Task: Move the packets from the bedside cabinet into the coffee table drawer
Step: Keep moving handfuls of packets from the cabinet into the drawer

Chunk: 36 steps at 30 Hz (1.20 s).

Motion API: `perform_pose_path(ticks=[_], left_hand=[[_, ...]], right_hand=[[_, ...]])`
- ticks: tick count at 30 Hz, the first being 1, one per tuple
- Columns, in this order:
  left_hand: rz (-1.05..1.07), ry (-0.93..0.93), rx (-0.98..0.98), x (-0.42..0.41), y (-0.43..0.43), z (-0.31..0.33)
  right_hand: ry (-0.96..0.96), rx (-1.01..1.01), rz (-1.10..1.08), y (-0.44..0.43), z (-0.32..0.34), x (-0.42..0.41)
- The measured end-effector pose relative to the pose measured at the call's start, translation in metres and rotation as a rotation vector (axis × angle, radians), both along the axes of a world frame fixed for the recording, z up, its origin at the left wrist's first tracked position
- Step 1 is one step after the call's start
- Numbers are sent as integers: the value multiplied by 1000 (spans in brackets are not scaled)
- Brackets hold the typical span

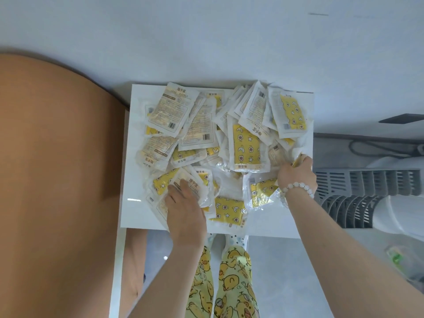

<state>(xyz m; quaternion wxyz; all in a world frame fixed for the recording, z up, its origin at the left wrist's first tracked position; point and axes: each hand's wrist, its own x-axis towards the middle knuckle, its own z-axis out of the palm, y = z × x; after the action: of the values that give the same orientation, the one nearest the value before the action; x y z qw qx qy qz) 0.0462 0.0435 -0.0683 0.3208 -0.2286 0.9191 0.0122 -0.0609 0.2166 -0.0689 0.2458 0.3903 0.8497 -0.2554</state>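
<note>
Packets [220, 143] are heaped across the bedside cabinet [135, 212], between both hands. Left hand [184, 212] is laid flat, fingers together, on the near-left packets. Right hand [296, 173] is curled at the right edge, pinching a packet there.

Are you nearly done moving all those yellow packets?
Not nearly. Done: nothing I can see; the packets lie heaped across the white cabinet top. In hand: the left hand presses on packets near the front, and the right hand grips some at the right edge. Left: the whole heap; no drawer is in view.
</note>
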Motion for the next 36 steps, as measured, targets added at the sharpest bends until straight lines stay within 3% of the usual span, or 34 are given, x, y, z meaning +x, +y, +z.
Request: perform_pose_path(ticks=[8, 13, 18, 23, 30, 36], left_hand=[[16, 101, 2, 11, 5, 5], [-20, 72, 20, 15, 3, 2], [157, 131, 240, 17, 3, 2], [189, 133, 228, 17, 8, 5], [176, 129, 204, 28, 6, 27], [173, 202, 307, 18, 10, 61]], right_hand=[[30, -129, 7, -8, 6, 24], [33, -115, 45, -5, 7, 33], [52, -139, 34, -3, 12, 41], [78, -171, 21, 1, 12, 49], [83, -165, -22, 1, 21, 58], [105, -188, -57, -7, 48, 57]])
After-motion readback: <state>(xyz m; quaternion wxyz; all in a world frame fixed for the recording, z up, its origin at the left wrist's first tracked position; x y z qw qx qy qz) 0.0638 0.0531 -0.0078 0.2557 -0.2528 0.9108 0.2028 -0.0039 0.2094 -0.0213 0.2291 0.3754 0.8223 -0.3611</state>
